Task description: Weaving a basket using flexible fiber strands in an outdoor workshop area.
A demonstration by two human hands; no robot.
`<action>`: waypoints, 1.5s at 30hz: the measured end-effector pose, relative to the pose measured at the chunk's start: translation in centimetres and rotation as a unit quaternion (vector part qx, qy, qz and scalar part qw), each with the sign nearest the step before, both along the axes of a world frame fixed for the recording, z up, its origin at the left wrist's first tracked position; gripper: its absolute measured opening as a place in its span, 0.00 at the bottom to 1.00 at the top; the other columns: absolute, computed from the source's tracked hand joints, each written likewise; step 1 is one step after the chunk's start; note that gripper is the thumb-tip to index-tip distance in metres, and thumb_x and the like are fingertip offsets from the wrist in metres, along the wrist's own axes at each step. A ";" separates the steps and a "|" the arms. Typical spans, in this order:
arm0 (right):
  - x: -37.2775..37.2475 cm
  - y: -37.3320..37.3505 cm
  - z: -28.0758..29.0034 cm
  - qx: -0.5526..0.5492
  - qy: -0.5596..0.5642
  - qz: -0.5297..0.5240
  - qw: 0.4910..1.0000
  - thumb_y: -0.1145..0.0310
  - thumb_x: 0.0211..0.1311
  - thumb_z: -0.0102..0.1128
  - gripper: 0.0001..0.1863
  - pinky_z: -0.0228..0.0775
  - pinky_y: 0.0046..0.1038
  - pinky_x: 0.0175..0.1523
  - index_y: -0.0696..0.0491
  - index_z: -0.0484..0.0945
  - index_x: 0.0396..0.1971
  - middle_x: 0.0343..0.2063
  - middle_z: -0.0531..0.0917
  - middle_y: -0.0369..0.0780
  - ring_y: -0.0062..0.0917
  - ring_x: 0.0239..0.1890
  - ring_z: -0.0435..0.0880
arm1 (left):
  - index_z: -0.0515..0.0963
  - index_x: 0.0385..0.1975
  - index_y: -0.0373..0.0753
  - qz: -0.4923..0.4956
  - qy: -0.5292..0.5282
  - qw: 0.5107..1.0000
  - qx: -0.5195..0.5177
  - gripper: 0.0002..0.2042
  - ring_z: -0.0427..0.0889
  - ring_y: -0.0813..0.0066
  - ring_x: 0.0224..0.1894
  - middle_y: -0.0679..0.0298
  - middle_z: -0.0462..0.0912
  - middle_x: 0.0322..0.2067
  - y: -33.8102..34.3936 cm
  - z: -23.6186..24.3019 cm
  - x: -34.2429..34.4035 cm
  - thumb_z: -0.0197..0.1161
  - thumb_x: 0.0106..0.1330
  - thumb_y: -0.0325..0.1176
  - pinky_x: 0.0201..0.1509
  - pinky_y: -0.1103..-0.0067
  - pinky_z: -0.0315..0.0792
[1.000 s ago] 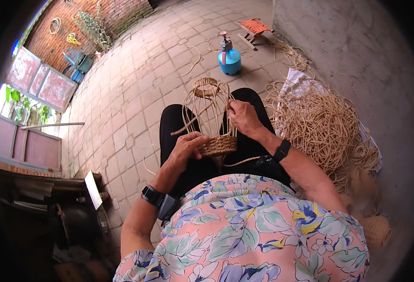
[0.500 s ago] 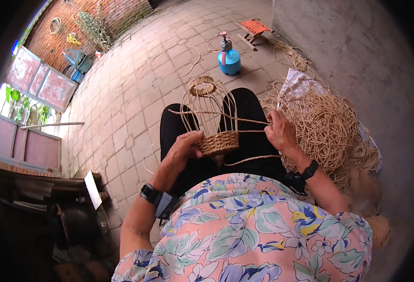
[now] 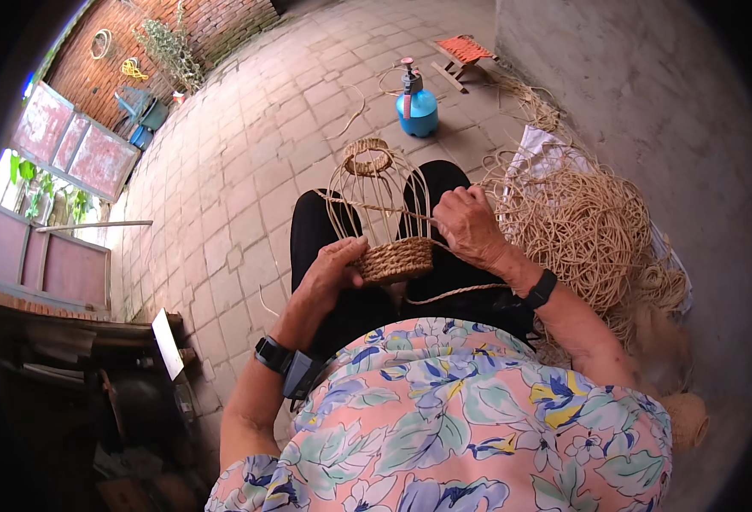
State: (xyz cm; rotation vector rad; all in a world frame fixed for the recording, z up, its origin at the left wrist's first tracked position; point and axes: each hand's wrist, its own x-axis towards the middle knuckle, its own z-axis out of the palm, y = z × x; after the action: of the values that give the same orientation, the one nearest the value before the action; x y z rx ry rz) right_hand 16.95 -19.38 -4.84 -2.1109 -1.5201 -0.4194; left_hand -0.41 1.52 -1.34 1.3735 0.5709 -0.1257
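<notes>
On my lap rests a basket [image 3: 396,261] with a tightly woven straw band at the near end. Bare ribs run from that band to a small woven ring [image 3: 367,157] at the far end. My left hand [image 3: 335,264] is closed on the band's left side, thumb on the near face. My right hand [image 3: 470,224], fingers curled in, is just right of the ribs and grips the twisted straw cord [image 3: 367,205]. One stretch of cord crosses the ribs, and another trails from under the basket toward the right. The fingertips of the right hand are partly hidden.
A large heap of loose straw cord [image 3: 589,235] lies right of my legs on white cloth [image 3: 547,152], along a grey wall [image 3: 632,94]. Ahead on the paving stand a blue pump sprayer [image 3: 418,113] and a low stool with an orange woven seat [image 3: 464,49].
My right hand has moved left, close to the ribs, and the cord in it has gone from stretched out to a shorter span. My left hand and the basket have barely moved.
</notes>
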 end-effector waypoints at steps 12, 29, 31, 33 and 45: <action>6.9 -11.1 -3.5 -0.021 0.236 -0.285 0.929 0.63 0.60 0.55 0.12 0.69 0.34 0.36 0.57 0.78 0.24 0.26 0.79 0.41 0.31 0.29 0.78 | 0.77 0.32 0.38 0.044 -0.036 0.971 0.233 0.09 0.76 0.79 0.20 0.66 0.78 0.24 0.5 0.3 -0.3 0.61 0.64 0.37 0.27 0.84 0.70; -2.2 0.0 1.6 0.221 0.820 0.202 0.488 0.58 0.71 0.48 0.15 0.72 0.20 0.32 0.55 0.75 0.39 0.24 0.78 0.33 0.17 0.25 0.78 | 0.76 0.42 0.41 -0.070 -0.079 0.899 0.424 0.16 0.84 0.68 0.31 0.58 0.83 0.29 -1.6 2.2 0.6 0.67 0.55 0.38 0.39 0.76 0.76; -3.1 -0.7 1.6 0.152 0.767 0.146 0.606 0.57 0.72 0.46 0.16 0.72 0.19 0.31 0.55 0.75 0.39 0.24 0.78 0.33 0.16 0.25 0.77 | 0.75 0.42 0.37 -0.053 -0.105 0.911 0.396 0.14 0.81 0.79 0.33 0.63 0.82 0.28 -1.7 2.5 0.0 0.66 0.57 0.34 0.36 0.80 0.74; -2.7 -2.1 0.4 0.127 0.767 0.141 0.613 0.57 0.72 0.46 0.17 0.71 0.17 0.29 0.55 0.75 0.38 0.23 0.78 0.33 0.15 0.23 0.77 | 0.76 0.40 0.37 -0.064 -0.096 0.910 0.399 0.13 0.82 0.77 0.32 0.61 0.82 0.28 -2.1 2.8 -0.1 0.66 0.58 0.34 0.37 0.80 0.75; 0.7 1.8 -0.2 0.207 0.723 0.037 0.658 0.70 0.62 0.58 0.04 0.73 0.17 0.28 0.54 0.75 0.34 0.25 0.78 0.33 0.13 0.25 0.77 | 0.78 0.38 0.33 -0.252 0.025 0.892 0.375 0.12 0.80 0.78 0.23 0.63 0.80 0.24 -1.7 5.0 3.1 0.55 0.67 0.36 0.25 0.81 0.74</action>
State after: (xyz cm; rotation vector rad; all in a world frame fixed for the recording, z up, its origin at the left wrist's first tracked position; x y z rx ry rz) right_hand 17.68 -17.60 -5.06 -1.2070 -0.4024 0.7747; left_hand 2.67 -0.17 3.62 2.2681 0.2876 -0.3904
